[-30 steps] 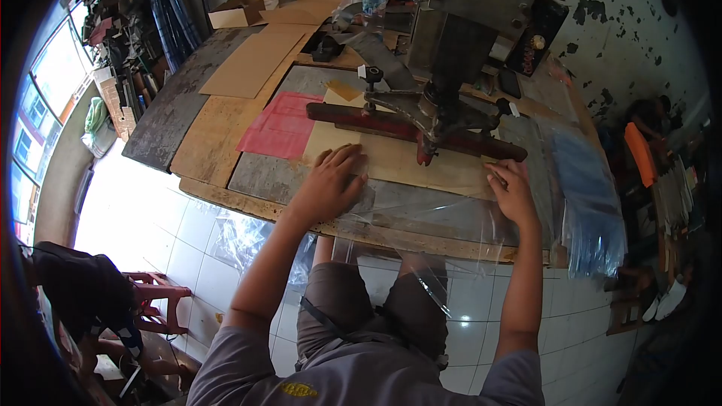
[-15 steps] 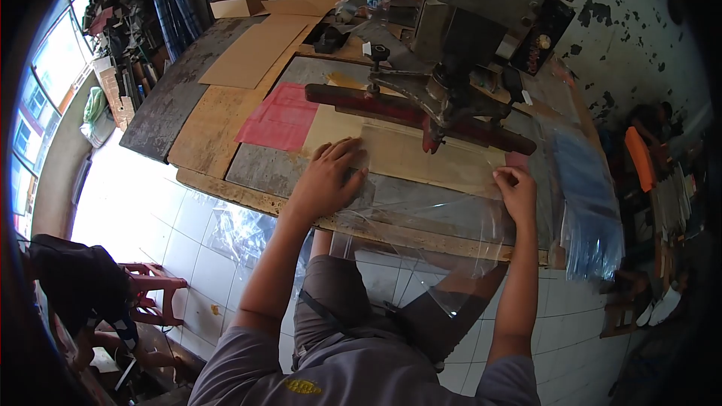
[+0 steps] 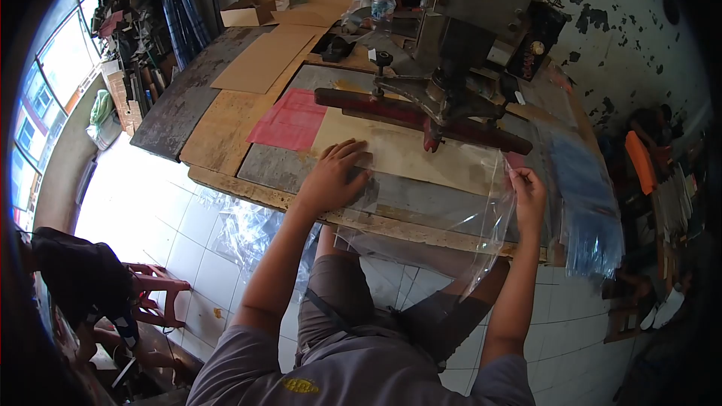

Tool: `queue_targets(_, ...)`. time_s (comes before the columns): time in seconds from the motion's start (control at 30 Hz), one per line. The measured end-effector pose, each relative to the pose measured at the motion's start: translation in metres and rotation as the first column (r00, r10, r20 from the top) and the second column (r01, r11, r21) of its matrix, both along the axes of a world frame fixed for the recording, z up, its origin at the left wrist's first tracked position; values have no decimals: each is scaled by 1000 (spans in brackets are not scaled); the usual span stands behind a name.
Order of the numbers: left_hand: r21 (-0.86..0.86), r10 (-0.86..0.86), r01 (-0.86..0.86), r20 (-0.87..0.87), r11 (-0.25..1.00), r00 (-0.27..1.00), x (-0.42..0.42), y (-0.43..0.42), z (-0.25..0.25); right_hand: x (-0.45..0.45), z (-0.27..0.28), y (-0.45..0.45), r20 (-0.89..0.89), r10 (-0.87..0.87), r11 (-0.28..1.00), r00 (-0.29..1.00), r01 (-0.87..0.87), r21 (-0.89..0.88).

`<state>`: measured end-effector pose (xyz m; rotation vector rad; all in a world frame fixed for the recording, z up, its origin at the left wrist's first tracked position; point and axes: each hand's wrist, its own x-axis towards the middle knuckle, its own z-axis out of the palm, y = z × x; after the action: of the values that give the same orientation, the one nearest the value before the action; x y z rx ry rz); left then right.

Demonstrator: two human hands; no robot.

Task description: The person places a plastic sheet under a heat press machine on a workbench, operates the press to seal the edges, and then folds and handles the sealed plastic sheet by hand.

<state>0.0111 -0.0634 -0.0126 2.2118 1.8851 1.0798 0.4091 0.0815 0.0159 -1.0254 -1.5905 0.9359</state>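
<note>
A clear plastic sheet (image 3: 489, 214) lies over the front of the work plate and hangs past the table's edge. Its right side is pinched between the fingers of my right hand (image 3: 529, 194), slightly raised. My left hand (image 3: 336, 177) rests flat with fingers spread on the left part of the plate, at the edge of a tan sheet (image 3: 406, 154). Just behind both hands is the long dark-red bar (image 3: 368, 105) of a press (image 3: 459, 60), above the tan sheet. Left of it lies a pink-red sheet (image 3: 289, 120).
A stack of bluish clear plastic (image 3: 583, 203) hangs over the table's right edge. Flat cardboard (image 3: 263, 60), an open box (image 3: 252, 9) and a water bottle (image 3: 382, 7) stand at the back. Crumpled plastic (image 3: 248, 233) lies below left, near a red stool (image 3: 162, 293).
My right hand has lifted and turned, pulling the plastic's right side up into folds. My left hand stays flat at nearly the same place. The whole view has shifted slightly.
</note>
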Motion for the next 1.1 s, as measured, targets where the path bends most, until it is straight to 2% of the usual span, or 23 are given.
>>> queue_targets(0.1, -21, -36, 37, 59, 999, 998, 2, -5, 8, 5, -5, -23, -55, 6, 999, 998, -8, -31)
queue_targets(0.2, -4, -11, 13, 300, 1000, 954, 9, -11, 7, 12, -23, -44, -126, -8, 999, 992, 3, -45)
queue_targets(0.27, -32, -34, 75, 683, 997, 730, 17, -20, 9, 14, -38, -52, -232, -16, 999, 972, 9, -31)
queue_targets(0.3, -39, -28, 108, 828, 993, 561, 20, -23, 12, 14, -40, -54, -267, -30, 999, 963, 25, -22)
queue_targets(0.33, 21, -77, 128, 888, 992, 453, 25, -27, 17, 15, -42, -57, -301, -44, 999, 953, 41, -16)
queue_targets(0.43, 41, -115, 178, 895, 983, 432, 14, -29, 1, 11, -42, -67, -333, -71, 997, 940, 75, 1)
queue_targets(0.57, 70, -106, 96, 885, 993, 452, 17, -32, -1, 9, -47, -66, -309, -101, 993, 946, 113, 22)
queue_targets(0.67, 105, -125, 67, 885, 992, 449, 17, -29, -4, 9, -42, -68, -313, -71, 997, 947, 73, -5)
queue_targets(1.1, -5, 45, -82, 864, 997, 501, 25, -29, -7, 11, -45, -69, -273, -69, 996, 960, 81, 33)
